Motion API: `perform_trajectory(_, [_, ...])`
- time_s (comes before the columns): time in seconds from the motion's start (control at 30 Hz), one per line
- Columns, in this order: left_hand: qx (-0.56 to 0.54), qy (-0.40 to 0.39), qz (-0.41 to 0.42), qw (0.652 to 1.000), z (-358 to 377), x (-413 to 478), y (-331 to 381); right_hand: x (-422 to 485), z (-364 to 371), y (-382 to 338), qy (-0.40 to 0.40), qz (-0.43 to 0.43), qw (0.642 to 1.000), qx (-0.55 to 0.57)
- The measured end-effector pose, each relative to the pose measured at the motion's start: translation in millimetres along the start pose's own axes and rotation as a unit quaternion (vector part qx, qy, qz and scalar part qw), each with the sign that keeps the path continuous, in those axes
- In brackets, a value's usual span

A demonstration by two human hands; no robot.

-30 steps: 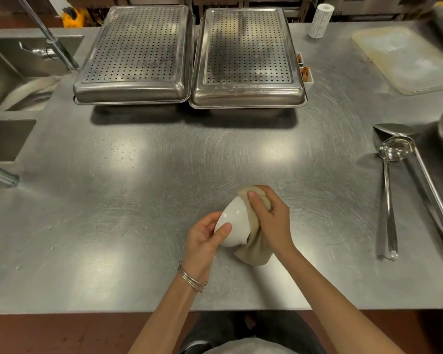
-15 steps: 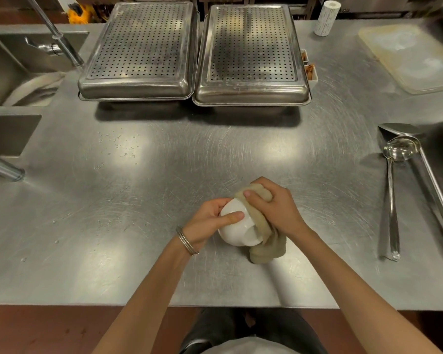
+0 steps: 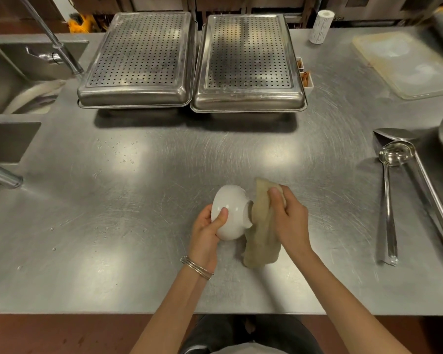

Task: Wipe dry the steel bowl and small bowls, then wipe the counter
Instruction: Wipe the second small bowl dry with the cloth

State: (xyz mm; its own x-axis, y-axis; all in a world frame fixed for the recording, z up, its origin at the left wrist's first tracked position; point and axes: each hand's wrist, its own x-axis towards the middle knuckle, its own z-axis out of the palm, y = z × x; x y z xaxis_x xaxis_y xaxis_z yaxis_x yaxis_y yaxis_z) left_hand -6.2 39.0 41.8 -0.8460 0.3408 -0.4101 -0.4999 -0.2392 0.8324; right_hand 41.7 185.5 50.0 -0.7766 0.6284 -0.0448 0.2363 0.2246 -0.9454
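Sideways, white bowl [image 3: 232, 208] in left hand [image 3: 205, 236], cloth [image 3: 261, 241] (beige) in right hand [image 3: 289, 221]

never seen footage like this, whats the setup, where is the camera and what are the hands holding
There is no machine here: these are a person's two bare hands. Every picture comes from one wide-angle camera worn on the head, looking forward and down. The left hand holds a white bowl tipped on its side. The right hand holds a beige cloth against the bowl's base. Below them is a steel counter. At its back sit a left perforated tray and a right perforated tray. A ladle lies at the right, and a sink is at the left.
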Motion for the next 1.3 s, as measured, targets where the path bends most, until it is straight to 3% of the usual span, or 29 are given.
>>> perform_trajectory(0.13, [-0.081, 0.052, -0.023, 0.995, 21, 2, 1, -27, 33, -14, -0.066, -0.11, 0.991, -0.05])
perform_trajectory(0.27, [-0.224, 0.062, -0.084, 0.969, 18, 12, 9, -48, 52, 27, -0.097, -0.208, 0.967, -0.113])
perform_trajectory(0.47, [-0.274, -0.003, -0.097, 0.957, -1, 13, 8, -39, 32, 15, -0.026, -0.18, 0.981, -0.068])
perform_trajectory(0.57, [-0.299, -0.007, -0.1, 0.949, 0, 4, 6, -32, 41, 10, -0.048, -0.2, 0.974, -0.091])
perform_trajectory(0.63, [-0.281, 0.006, -0.096, 0.955, -2, 2, 6, -29, 40, 17, -0.047, -0.19, 0.977, -0.088])
perform_trajectory(0.77, [-0.141, 0.025, -0.029, 0.989, -6, 2, 9, -15, 31, 8, -0.019, -0.133, 0.99, -0.052])
perform_trajectory(0.9, [-0.159, -0.003, -0.049, 0.986, -3, -4, 11, -15, 35, 11, -0.07, -0.188, 0.976, -0.088])
perform_trajectory(1.07, [-0.131, -0.003, -0.06, 0.99, -13, -3, 10, 4, 16, 9, -0.041, -0.087, 0.993, -0.071])
perform_trajectory(1.2, [-0.075, -0.034, -0.036, 0.996, -13, -5, 19, 14, 20, -22, -0.116, -0.183, 0.973, -0.08])
perform_trajectory(1.3, [-0.093, -0.04, -0.014, 0.995, -22, -6, 25, 13, 20, 1, -0.139, -0.112, 0.979, -0.103])
